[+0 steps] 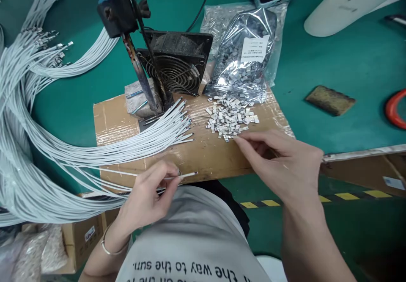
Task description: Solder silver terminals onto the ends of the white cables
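Nearest you, your left hand (152,192) has one white wire (189,175) pinched between thumb and index finger, by the near edge of the cardboard (218,159). Its tip pokes out to the right, no metal on it that I can see, so I'd call that one not done. Your right hand (282,159) is a bit farther in: fingers close together right at the near edge of the pile of metal bits (231,119), toward the cardboard's right side. Can't tell if they've actually got one. Plenty of bits there though. The wire bundle (149,145) across the cardboard's left half mostly looks bare-tipped, so I'd guess lots to go. Way out toward the bench (342,66)'s far left, the other bundles (47,40) seem to have metal ends, so probably done there.
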Available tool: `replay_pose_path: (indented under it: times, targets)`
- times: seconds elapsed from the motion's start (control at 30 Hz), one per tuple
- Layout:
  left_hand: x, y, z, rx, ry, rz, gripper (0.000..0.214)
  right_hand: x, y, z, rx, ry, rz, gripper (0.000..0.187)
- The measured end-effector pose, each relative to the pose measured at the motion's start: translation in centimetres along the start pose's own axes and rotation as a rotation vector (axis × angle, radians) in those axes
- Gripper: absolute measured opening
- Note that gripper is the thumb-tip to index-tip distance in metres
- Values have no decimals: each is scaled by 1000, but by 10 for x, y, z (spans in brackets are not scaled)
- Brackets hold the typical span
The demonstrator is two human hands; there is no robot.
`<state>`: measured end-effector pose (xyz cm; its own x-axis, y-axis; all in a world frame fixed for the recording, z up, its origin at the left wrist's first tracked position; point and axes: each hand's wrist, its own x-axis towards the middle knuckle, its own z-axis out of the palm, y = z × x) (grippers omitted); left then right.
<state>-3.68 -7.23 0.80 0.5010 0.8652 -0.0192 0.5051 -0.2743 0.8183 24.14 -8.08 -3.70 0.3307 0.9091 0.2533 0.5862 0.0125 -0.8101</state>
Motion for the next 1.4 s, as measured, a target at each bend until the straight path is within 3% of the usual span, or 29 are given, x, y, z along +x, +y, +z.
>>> replay_pose_path:
  times: [0.1, 0.2, 0.33, 0.57, 0.67, 0.8, 0.93, 1.4]
  targets:
    - [6, 4, 1, -129, -15, -183, 7, 1, -5, 6, -129, -54, -96, 7]
    - [14, 6, 6, -258, 7, -297, 10, 2, -8, 11, -153, -137, -85, 9]
    - [21, 7, 7, -406, 46, -346, 12, 1, -11, 11, -164, -256, -9, 14]
    - [22, 6, 2, -555, 81, -430, 14, 6, -30, 8, -198, -376, 60, 5]
    - [20, 5, 2, -612, 87, -425, 13, 0, -43, 13, -71, -405, 140, 6]
    - [20, 5, 1, -659, 99, -422, 15, -11, -57, 28, 403, -501, 364, 9]
    - [22, 7, -1, -684, 104, -440, 18, -15, -66, 40, 661, -469, 444, 6]
    - [25, 11, -1, -704, 128, -432, 18, -12, -71, 43, 735, -431, 307, 18]
